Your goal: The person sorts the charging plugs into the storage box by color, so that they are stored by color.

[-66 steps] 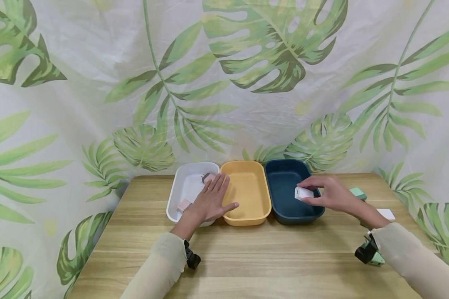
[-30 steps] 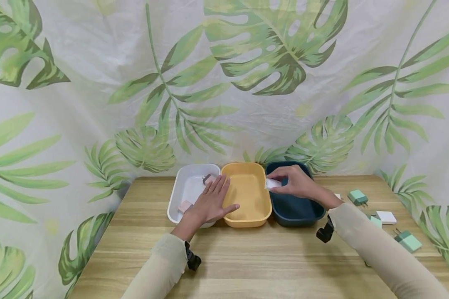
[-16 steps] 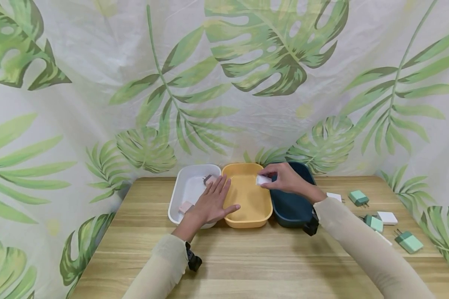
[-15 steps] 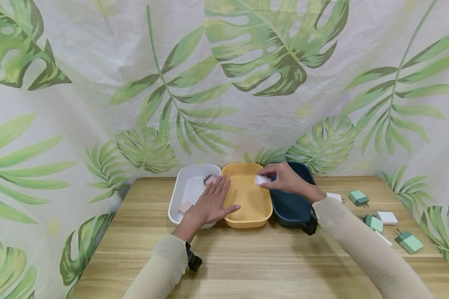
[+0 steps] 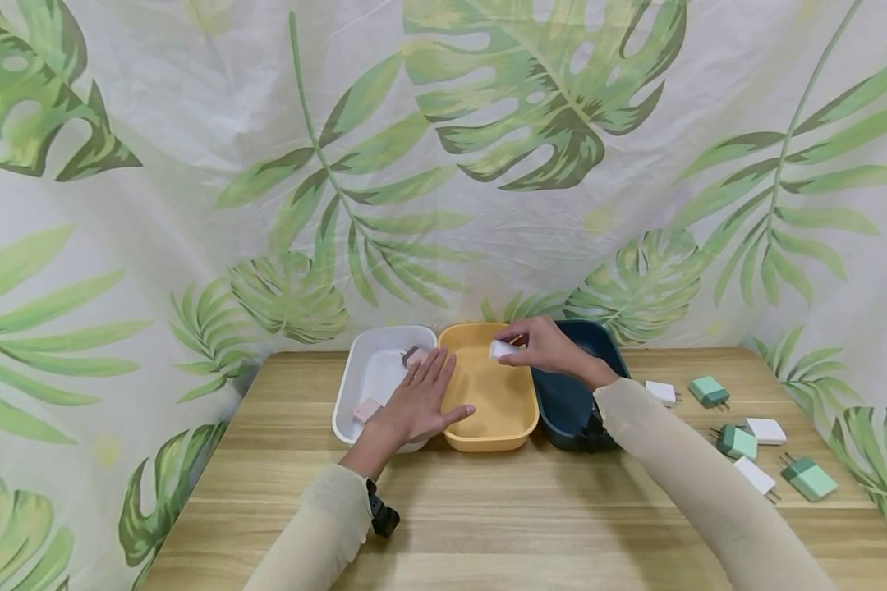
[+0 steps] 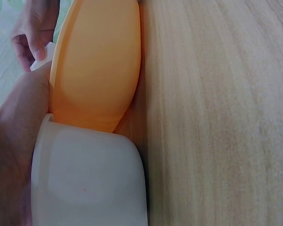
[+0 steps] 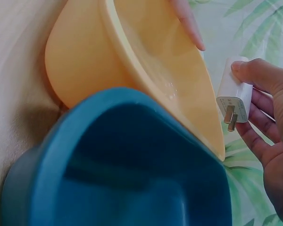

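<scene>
Plainly, in the head view, our left hand (image 5: pixel 419 400) covers part of the white bin (image 5: pixel 346 390) and of a pink charger (image 5: pixel 416 356), its fingers straight and spread. Our right hand (image 5: pixel 550 345) pinches a white charger (image 5: pixel 502 350) above the yellow bin (image 5: pixel 489 402), partly masking its outline. In the left wrist view, our left fingertips are hidden, and we make out only a sliver of the white charger. In the right wrist view, we see thumb and fingers gripping its smooth body, metal prongs (image 7: pixel 230 114) exposed, the print too small to read.
</scene>
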Demonstrator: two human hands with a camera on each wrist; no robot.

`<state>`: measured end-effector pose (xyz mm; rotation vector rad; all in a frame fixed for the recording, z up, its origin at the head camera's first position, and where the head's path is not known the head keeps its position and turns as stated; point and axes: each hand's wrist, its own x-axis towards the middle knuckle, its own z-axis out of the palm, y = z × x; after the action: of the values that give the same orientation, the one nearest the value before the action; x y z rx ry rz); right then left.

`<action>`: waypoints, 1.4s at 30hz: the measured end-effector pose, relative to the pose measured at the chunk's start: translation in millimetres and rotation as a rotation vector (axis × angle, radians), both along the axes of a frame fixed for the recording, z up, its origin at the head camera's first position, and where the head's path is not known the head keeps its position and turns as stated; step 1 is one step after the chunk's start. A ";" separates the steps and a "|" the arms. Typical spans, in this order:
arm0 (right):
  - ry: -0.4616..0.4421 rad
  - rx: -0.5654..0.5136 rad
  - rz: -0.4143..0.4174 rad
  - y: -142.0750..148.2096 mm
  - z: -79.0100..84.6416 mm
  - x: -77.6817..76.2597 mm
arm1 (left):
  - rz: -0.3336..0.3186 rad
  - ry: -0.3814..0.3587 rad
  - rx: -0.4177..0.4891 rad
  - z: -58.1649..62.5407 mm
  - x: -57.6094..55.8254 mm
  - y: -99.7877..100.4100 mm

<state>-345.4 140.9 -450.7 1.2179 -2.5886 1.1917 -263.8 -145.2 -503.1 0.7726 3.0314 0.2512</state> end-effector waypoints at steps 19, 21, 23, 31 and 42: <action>-0.098 0.031 -0.034 -17.7 -14.4 -15.8 | -0.020 0.015 0.015 0.9 0.6 1.1; -0.100 0.047 -0.045 -19.0 -15.2 -17.3 | -0.020 0.014 0.022 1.5 0.9 1.6; -0.103 0.065 -0.056 -20.2 -16.0 -19.1 | -0.016 0.011 0.014 2.6 1.4 2.3; -0.162 0.052 -0.074 -21.7 -15.7 -20.7 | -0.001 0.002 -0.014 2.8 -0.5 3.8; -0.137 0.050 -0.080 -11.5 -13.7 -16.3 | 0.000 -0.018 -0.007 -0.7 -1.6 0.1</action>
<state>-361.7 129.4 -464.4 1.0645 -2.7517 1.2445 -265.4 -145.1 -503.8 0.7648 3.0136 0.2460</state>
